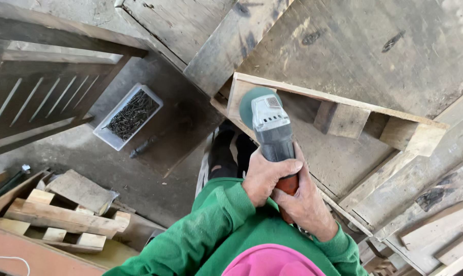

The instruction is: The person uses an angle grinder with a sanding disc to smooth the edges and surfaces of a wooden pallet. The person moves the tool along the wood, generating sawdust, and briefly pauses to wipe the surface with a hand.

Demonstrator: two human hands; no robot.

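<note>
1. Both hands are clamped on the grinder [272, 130]: the left hand [264, 176] wraps the body, the right hand [305, 204] closes its grip around the red rear handle.
2. The green disc [249, 105] sits at the corner of a wooden frame [343, 102], apparently touching.
3. Judged step: sanding that corner.
4. Next, it likely needs steady pressure along the edge.
5. A tray of nails [129, 116] lies well apart on the floor.

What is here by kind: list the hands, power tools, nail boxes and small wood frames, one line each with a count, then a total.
Hands: 2, the left hand and right hand, both gripping the grinder
Grinder: 1
Box of nails: 1
Small wood frames: 2, one at the grinder, one at lower left
Total: 6
</note>
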